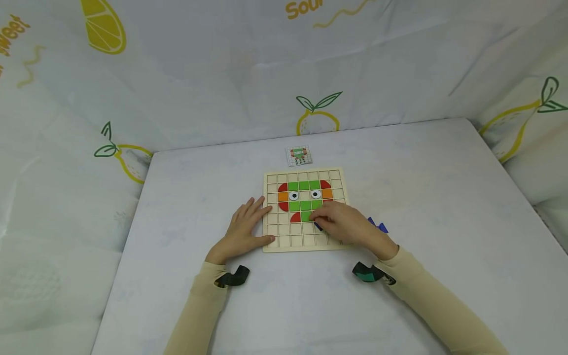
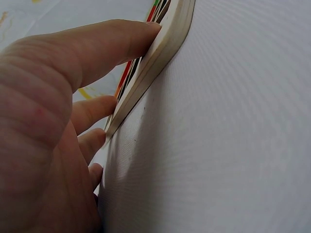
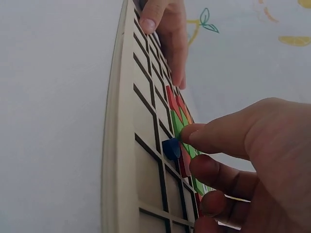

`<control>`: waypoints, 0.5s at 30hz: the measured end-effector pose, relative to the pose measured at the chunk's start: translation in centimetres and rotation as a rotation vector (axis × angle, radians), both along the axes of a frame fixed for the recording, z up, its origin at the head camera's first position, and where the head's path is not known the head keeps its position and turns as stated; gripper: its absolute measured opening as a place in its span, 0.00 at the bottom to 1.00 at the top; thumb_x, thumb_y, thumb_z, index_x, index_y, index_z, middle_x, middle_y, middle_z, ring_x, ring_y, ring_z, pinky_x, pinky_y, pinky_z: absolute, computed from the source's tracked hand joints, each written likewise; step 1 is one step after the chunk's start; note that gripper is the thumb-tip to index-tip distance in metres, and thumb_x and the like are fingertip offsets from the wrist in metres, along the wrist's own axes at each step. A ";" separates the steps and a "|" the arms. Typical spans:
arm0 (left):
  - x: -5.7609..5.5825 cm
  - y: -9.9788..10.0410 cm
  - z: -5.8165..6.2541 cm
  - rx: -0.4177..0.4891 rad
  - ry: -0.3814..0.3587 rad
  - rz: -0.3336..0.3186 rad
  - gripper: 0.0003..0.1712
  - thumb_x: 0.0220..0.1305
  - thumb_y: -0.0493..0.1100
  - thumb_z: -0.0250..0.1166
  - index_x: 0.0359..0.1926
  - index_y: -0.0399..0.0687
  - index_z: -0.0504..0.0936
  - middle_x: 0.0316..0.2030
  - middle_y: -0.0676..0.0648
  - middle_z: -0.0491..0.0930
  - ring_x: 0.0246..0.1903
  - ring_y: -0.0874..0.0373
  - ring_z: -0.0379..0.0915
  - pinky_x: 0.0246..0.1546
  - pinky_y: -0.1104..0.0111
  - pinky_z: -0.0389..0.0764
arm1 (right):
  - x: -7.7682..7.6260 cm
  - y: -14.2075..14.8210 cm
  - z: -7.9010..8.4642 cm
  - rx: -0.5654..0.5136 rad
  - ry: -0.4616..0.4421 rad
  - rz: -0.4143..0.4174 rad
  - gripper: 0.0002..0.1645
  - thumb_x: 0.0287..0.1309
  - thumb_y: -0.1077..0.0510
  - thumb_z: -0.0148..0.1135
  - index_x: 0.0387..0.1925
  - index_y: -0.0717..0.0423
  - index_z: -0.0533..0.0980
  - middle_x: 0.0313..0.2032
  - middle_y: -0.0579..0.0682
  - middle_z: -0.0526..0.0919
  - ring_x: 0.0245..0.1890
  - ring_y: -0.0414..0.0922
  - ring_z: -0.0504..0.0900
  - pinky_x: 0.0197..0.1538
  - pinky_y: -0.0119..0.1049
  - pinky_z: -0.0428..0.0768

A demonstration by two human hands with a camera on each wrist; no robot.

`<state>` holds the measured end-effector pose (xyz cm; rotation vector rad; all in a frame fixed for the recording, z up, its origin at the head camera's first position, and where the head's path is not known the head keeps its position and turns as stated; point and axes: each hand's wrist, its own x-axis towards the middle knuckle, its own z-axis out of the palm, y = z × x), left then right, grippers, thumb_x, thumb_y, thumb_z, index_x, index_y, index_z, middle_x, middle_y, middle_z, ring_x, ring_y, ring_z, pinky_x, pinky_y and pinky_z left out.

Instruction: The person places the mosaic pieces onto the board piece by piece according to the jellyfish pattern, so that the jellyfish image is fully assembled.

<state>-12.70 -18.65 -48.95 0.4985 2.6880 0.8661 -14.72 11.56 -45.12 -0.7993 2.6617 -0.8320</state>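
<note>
A pale wooden grid board (image 1: 284, 242) lies on the table, with green squares (image 1: 303, 185), red quarter-round pieces (image 1: 283, 187), orange squares (image 1: 283, 196) and two eye pieces (image 1: 294, 195) set in its cells. My left hand (image 1: 244, 227) is spread at the board's left side, fingertips and thumb resting on its edge. Over the lower right part of the grid, my right hand (image 1: 343, 222) has its thumb and fingers bent around a small blue piece (image 3: 171, 148), just below the lowest green square (image 1: 306, 216). Part of the pattern is hidden under the right hand.
Several blue pieces (image 1: 378, 226) lie on the table right of the board, next to the right wrist. Behind the board is a small pattern card (image 1: 299, 155) showing a coloured figure on a grid. A white cloth with lemon drawings (image 1: 317, 121) hangs along the back.
</note>
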 end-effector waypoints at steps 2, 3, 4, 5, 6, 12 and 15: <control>0.0 0.0 0.1 0.003 0.003 -0.003 0.48 0.60 0.58 0.69 0.78 0.54 0.61 0.82 0.50 0.43 0.82 0.48 0.29 0.80 0.46 0.33 | 0.0 0.0 0.1 0.010 0.002 0.012 0.11 0.67 0.58 0.63 0.47 0.50 0.87 0.42 0.45 0.88 0.36 0.40 0.77 0.41 0.34 0.78; 0.0 0.0 0.1 0.004 0.004 -0.003 0.48 0.60 0.58 0.68 0.78 0.54 0.61 0.82 0.50 0.43 0.82 0.48 0.29 0.80 0.46 0.33 | 0.0 0.1 0.2 0.013 -0.004 0.008 0.11 0.68 0.58 0.63 0.47 0.50 0.87 0.42 0.45 0.87 0.36 0.40 0.76 0.40 0.33 0.77; 0.0 0.0 0.1 0.003 0.002 -0.003 0.48 0.60 0.58 0.68 0.78 0.55 0.61 0.82 0.51 0.42 0.82 0.48 0.29 0.80 0.46 0.33 | 0.0 0.2 0.3 0.014 -0.011 -0.001 0.11 0.68 0.57 0.62 0.47 0.50 0.87 0.41 0.45 0.87 0.36 0.40 0.76 0.39 0.33 0.76; 0.0 0.0 0.1 0.006 0.004 -0.005 0.48 0.60 0.57 0.68 0.78 0.54 0.61 0.82 0.50 0.42 0.82 0.48 0.29 0.80 0.46 0.33 | 0.0 0.3 0.5 0.011 -0.023 -0.014 0.11 0.69 0.57 0.62 0.47 0.50 0.86 0.40 0.45 0.86 0.37 0.41 0.76 0.39 0.33 0.76; 0.0 0.0 0.1 0.007 0.005 -0.005 0.48 0.60 0.58 0.68 0.78 0.54 0.61 0.82 0.50 0.42 0.82 0.48 0.29 0.80 0.46 0.33 | -0.1 0.5 0.7 0.006 -0.034 -0.031 0.11 0.69 0.57 0.61 0.48 0.51 0.86 0.39 0.45 0.86 0.37 0.42 0.76 0.40 0.34 0.75; 0.0 0.0 0.0 0.003 0.010 0.000 0.48 0.59 0.58 0.69 0.77 0.55 0.62 0.82 0.51 0.43 0.82 0.48 0.30 0.80 0.46 0.34 | -0.9 2.5 2.3 -0.041 -0.092 -0.117 0.10 0.70 0.58 0.59 0.47 0.54 0.84 0.35 0.47 0.80 0.36 0.45 0.74 0.37 0.35 0.73; 0.0 0.0 0.0 0.011 0.008 -0.005 0.48 0.59 0.57 0.69 0.77 0.55 0.62 0.82 0.51 0.43 0.82 0.48 0.30 0.80 0.45 0.34 | -1.1 3.9 3.1 -0.052 -0.087 -0.113 0.10 0.70 0.59 0.59 0.47 0.55 0.83 0.34 0.48 0.79 0.35 0.44 0.73 0.35 0.34 0.73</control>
